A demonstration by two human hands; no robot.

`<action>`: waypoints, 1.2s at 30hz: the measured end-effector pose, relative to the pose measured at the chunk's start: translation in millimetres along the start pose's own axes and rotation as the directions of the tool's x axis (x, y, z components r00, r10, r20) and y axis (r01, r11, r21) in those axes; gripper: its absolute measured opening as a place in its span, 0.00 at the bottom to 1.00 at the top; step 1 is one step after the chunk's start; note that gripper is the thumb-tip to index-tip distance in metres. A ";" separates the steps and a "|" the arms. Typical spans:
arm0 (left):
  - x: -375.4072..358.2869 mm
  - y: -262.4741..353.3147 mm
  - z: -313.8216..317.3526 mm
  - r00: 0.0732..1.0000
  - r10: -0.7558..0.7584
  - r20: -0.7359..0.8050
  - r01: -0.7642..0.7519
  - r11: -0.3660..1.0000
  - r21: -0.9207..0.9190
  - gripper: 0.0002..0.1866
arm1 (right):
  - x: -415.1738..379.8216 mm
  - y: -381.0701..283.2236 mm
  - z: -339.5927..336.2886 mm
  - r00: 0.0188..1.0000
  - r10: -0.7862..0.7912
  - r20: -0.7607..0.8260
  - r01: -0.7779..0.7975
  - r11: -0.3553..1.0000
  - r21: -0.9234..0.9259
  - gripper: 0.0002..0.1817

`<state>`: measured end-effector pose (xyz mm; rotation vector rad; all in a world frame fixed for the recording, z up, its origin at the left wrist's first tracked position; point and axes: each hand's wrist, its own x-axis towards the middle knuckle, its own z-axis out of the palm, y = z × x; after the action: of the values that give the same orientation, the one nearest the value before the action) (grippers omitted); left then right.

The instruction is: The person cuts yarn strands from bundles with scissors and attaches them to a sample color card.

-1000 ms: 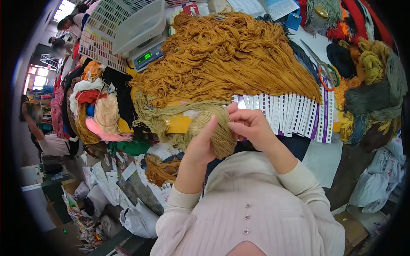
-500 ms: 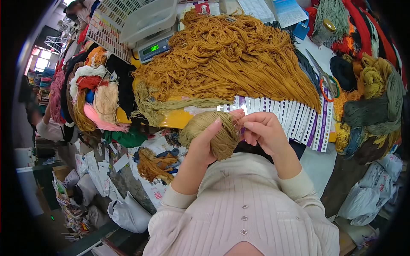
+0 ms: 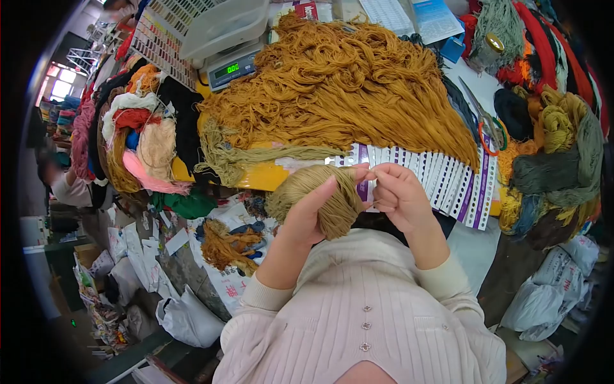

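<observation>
My left hand (image 3: 306, 214) is wrapped round a ball of olive-beige yarn (image 3: 326, 192), its thumb lying over the top. Just right of the ball, my right hand (image 3: 400, 195) is closed, with thumb and forefinger pinched at my left fingertips; what they hold is too small to make out. Behind both hands lies a large heap of golden-brown yarn (image 3: 345, 83). A thin olive skein (image 3: 275, 153) runs along its front edge. White and purple punched cards (image 3: 441, 176) fan out under the heap, beyond my right hand.
Scissors (image 3: 483, 115) with orange and green handles lie at the right, near mixed skeins (image 3: 547, 169) and a glass jar (image 3: 488, 51). A scale (image 3: 231, 69) with a clear tub (image 3: 224, 29) stands at the back left. Another person's arm (image 3: 70, 189) shows far left.
My right hand's fingers have closed in and shifted slightly, with the thumb and forefinger now against my left fingertips. The yarn ball has turned slightly in my left hand.
</observation>
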<state>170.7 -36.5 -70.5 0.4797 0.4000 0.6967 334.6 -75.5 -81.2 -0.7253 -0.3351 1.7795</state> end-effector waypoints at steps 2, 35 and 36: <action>1.4 -4.0 1.2 1.000 -0.014 -0.011 0.013 1.000 -0.004 0.20 | 0.0 -1.2 8.3 0.999 0.011 -0.041 -0.015 0.995 -0.099 0.07; 7.3 -11.3 1.9 0.994 0.012 -0.104 -0.018 0.998 -0.054 0.13 | 4.0 -0.5 1.8 1.000 -0.020 0.023 0.022 0.996 -0.081 0.08; 7.7 -11.6 2.7 0.993 0.006 -0.116 -0.013 0.998 -0.062 0.13 | 2.9 -1.8 4.3 1.000 -0.024 0.008 0.025 0.994 -0.106 0.08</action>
<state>183.3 -39.6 -76.0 0.3829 0.4835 0.7462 332.7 -71.6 -77.8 -0.7870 -0.4445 1.7512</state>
